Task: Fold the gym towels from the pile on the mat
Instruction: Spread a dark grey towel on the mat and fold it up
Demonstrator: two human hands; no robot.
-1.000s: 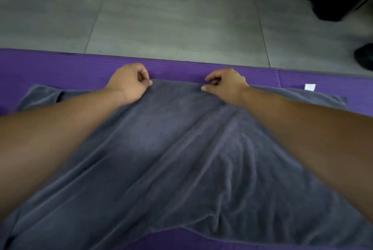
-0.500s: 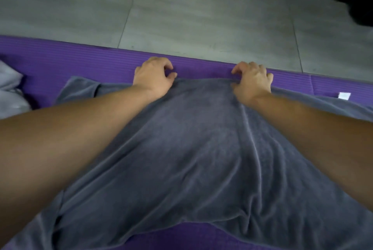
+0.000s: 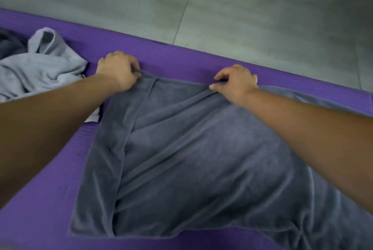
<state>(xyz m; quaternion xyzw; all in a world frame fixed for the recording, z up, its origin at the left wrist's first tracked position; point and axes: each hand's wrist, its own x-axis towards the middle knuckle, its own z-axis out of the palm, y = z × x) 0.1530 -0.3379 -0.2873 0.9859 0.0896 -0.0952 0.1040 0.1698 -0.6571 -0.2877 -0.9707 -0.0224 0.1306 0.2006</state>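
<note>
Charcoal-grey terry towel (image 3: 201, 158) spread across the purple ribbed foam mat (image 3: 181, 62), and I'm at its far edge with both hands. My left hand (image 3: 118, 72) is closed on the far left corner, thumb and fingers nipping the hem; my right hand (image 3: 235, 83) is pinched on the same far edge a little way to the right, a ridge of cloth bunched under the thumb. Near half of the towel sags in soft diagonal creases, and its left side is already doubled over in a long flap. Off to the far left sits the rumpled pale lilac-grey towel (image 3: 34, 68), part of the waiting pile, with a darker one (image 3: 10, 46) behind it, close to my left wrist. Beyond the mat, bare grey floor tiles (image 3: 242, 7). Risks, as I judge them: if I pull the edge unevenly, the left flap will skew and the fold comes out crooked; those creases could get trapped inside the fold; and my left forearm could drag the pale towel along. A loose pinch on the right and the hem slips out mid-lift.
</note>
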